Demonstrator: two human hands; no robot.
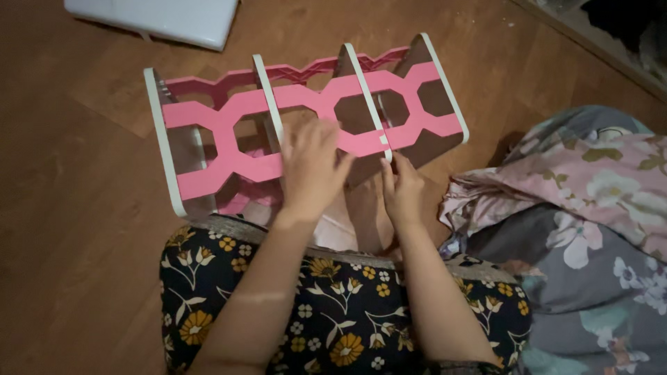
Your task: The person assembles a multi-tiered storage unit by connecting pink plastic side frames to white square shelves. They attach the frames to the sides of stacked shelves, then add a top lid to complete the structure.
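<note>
Nearest us, our left hand [311, 170] lies flat, fingers spread, pressing on the lower pink lattice strip [229, 170] of the rack [306, 118] lying on the wooden floor [69, 229] in front of our knees. Just right of it, our right hand [401, 187] pinches the near end of a white-edged divider panel [366, 104], fingertips closed around its edge. We judge the panel seats best if the flat hand steadies the strip while the pinch guides the edge squarely. Beyond both hands the upper pink strip [306, 69] crosses the dividers. Right of the pinch lies floral bedding [590, 201]; farthest, a white box [156, 19].
</note>
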